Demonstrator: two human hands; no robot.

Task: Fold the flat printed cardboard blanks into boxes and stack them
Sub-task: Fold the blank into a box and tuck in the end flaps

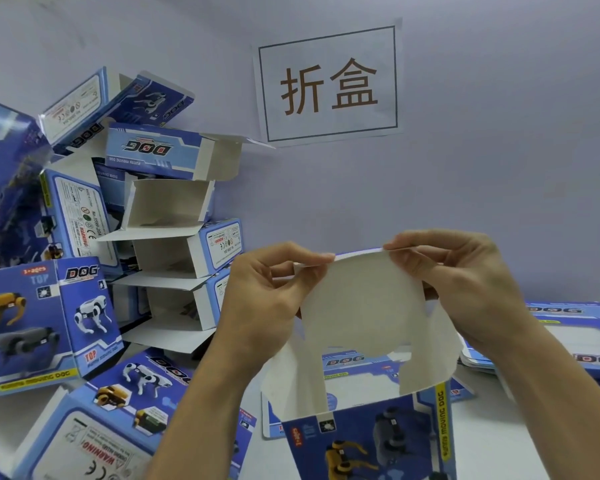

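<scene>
Both hands, left hand (271,296) and right hand (465,282), pinch the cardboard blank's (364,313) top flap; next, tucking it down.

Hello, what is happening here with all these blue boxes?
A person is folding a printed cardboard blank into a box. The left hand and right hand each pinch the top edge of its white flap. Folded boxes are piled at the left by the wall, and flat blanks lie on the table at the right.
</scene>
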